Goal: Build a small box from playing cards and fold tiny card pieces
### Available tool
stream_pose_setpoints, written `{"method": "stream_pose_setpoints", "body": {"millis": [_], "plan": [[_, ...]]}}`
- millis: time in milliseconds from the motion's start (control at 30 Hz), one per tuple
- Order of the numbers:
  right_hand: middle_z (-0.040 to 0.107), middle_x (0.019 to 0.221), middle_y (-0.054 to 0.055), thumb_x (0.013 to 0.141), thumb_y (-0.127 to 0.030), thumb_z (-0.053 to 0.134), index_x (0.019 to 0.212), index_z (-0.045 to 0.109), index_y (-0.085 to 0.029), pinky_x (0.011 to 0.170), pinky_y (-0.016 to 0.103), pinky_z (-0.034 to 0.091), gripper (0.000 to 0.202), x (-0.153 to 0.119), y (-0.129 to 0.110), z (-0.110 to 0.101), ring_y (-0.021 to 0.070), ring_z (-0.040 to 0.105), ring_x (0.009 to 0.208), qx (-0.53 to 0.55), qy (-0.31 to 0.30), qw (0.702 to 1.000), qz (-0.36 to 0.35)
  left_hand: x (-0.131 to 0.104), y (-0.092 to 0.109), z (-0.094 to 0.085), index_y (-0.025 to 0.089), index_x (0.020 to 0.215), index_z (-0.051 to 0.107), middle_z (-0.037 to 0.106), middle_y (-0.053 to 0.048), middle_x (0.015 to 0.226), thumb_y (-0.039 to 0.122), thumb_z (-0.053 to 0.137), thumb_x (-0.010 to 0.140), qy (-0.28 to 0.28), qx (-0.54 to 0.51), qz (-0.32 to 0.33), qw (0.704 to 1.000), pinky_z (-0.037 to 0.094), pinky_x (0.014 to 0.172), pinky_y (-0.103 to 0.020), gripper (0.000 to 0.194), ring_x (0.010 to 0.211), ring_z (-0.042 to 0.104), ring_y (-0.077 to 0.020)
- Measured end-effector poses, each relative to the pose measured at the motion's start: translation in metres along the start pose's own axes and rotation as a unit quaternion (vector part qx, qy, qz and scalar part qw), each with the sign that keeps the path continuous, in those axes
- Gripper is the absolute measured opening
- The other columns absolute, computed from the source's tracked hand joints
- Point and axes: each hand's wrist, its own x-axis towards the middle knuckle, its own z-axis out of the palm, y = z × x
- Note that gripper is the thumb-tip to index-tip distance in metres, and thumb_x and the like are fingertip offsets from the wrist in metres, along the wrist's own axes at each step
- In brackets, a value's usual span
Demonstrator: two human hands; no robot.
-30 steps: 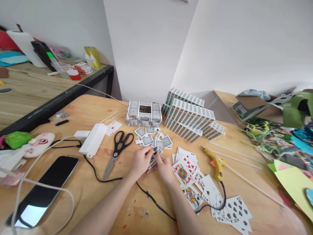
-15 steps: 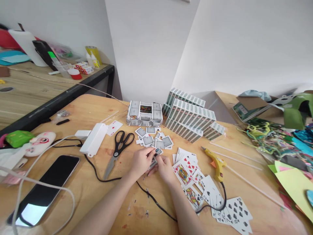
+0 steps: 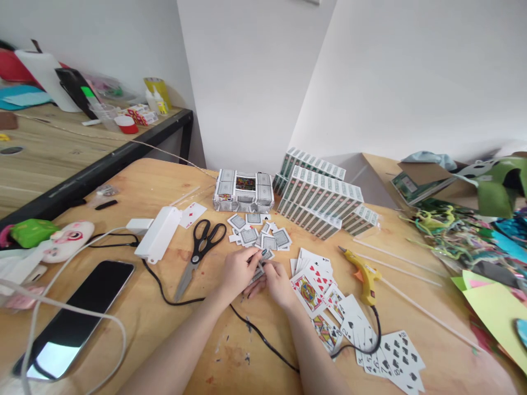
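Close together at the middle of the table, my left hand [image 3: 242,270] and my right hand [image 3: 278,281] are both closed on a small grey-patterned playing card [image 3: 256,275]. Fingertips hide much of that card. Just beyond them lies a heap of cut card pieces [image 3: 269,241], backs mostly up. Left of my hands rest black-handled scissors [image 3: 198,253], blades toward me. To the right, face-up playing cards [image 3: 310,291] overlap in a loose spread. Farther back stands a small structure built from cards [image 3: 244,192].
A yellow glue gun [image 3: 364,274] lies at right, its black cord [image 3: 267,343] crossing under my arms. Stacked card boxes [image 3: 321,197] stand behind. White glue sticks [image 3: 411,263] lie right. At left are a phone [image 3: 78,321], a white power strip [image 3: 158,235] and cables.
The card between my fingers has shifted slightly, and a little more of its patterned back shows. Both hands stay in nearly the same place.
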Motion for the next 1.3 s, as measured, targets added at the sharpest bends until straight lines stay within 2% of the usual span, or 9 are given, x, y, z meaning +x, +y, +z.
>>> {"method": "stream_pose_setpoints", "body": {"millis": [500,667,767,867,933,1033,1133,1233,1300], "plan": [[0.061,0.047,0.002,0.075,-0.034,0.038,0.088,0.050,-0.013,0.043,0.026,0.049,0.027,-0.002,-0.003,0.001,0.0195,0.064,0.046,0.036,-0.028,0.999,-0.004,0.005,0.000,-0.001,0.015,0.075,0.063,0.066,-0.003,0.065,0.034,0.038,0.086,-0.006,-0.088,-0.075,0.993,0.038,0.051,-0.021,0.033,0.054,0.054,-0.0117],[0.058,0.046,-0.003,0.082,-0.047,0.038,0.101,0.049,-0.017,0.035,0.023,0.043,0.038,0.000,0.000,0.006,0.0163,0.059,0.039,-0.012,0.050,0.998,-0.042,0.004,0.001,0.000,0.017,0.082,0.062,0.069,-0.005,0.078,0.031,0.039,0.087,0.052,-0.082,-0.056,0.994,0.045,0.060,-0.023,0.028,0.066,0.061,-0.0140],[0.054,0.042,-0.004,0.083,-0.056,0.037,0.102,0.053,-0.018,0.034,0.024,0.040,0.046,0.002,0.002,0.004,0.0161,0.054,0.036,-0.071,0.103,0.990,-0.063,0.001,0.000,0.002,0.019,0.093,0.061,0.069,-0.004,0.086,0.027,0.039,0.087,0.057,-0.082,-0.012,0.995,0.048,0.067,-0.024,0.024,0.075,0.063,-0.0146],[0.062,0.056,0.002,0.083,-0.054,0.039,0.094,0.060,-0.018,0.048,0.028,0.048,0.043,0.002,0.004,-0.002,0.0188,0.061,0.054,-0.148,0.196,0.959,-0.143,-0.001,-0.001,0.004,0.021,0.098,0.060,0.068,-0.004,0.094,0.021,0.040,0.087,0.032,-0.085,0.037,0.995,0.049,0.074,-0.024,0.023,0.084,0.063,-0.0141],[0.064,0.062,0.005,0.084,-0.051,0.040,0.092,0.061,-0.019,0.055,0.030,0.050,0.040,0.003,0.005,-0.005,0.0197,0.062,0.061,-0.172,0.237,0.939,-0.180,-0.002,-0.001,0.005,0.021,0.100,0.060,0.068,-0.004,0.097,0.019,0.039,0.087,0.026,-0.081,0.061,0.995,0.049,0.078,-0.025,0.025,0.088,0.063,-0.0141],[0.060,0.054,0.002,0.086,-0.048,0.037,0.097,0.058,-0.019,0.049,0.031,0.049,0.037,0.004,0.006,-0.006,0.0185,0.058,0.047,-0.146,0.225,0.949,-0.168,-0.002,0.000,0.005,0.021,0.100,0.060,0.068,-0.004,0.096,0.017,0.039,0.086,0.033,-0.074,0.069,0.994,0.049,0.080,-0.026,0.025,0.089,0.063,-0.0145],[0.062,0.058,0.002,0.087,-0.044,0.036,0.100,0.056,-0.019,0.053,0.032,0.051,0.034,0.004,0.007,-0.005,0.0185,0.059,0.050,-0.141,0.210,0.952,-0.175,-0.001,0.001,0.004,0.021,0.098,0.059,0.068,-0.004,0.095,0.017,0.040,0.086,0.034,-0.070,0.060,0.995,0.050,0.079,-0.027,0.023,0.086,0.063,-0.0148],[0.064,0.062,0.003,0.088,-0.040,0.035,0.101,0.058,-0.020,0.056,0.031,0.051,0.034,0.003,0.007,-0.006,0.0180,0.061,0.054,-0.188,0.223,0.937,-0.191,-0.002,0.001,0.004,0.021,0.095,0.059,0.069,-0.004,0.093,0.018,0.041,0.086,0.035,-0.060,0.058,0.996,0.050,0.077,-0.028,0.020,0.085,0.064,-0.0153],[0.066,0.066,0.003,0.088,-0.038,0.035,0.099,0.061,-0.021,0.059,0.031,0.049,0.033,0.002,0.007,-0.007,0.0178,0.061,0.058,-0.240,0.251,0.914,-0.212,-0.002,0.001,0.003,0.021,0.094,0.058,0.069,-0.004,0.092,0.019,0.043,0.085,0.039,-0.051,0.064,0.996,0.050,0.078,-0.029,0.018,0.086,0.064,-0.0158]]}}
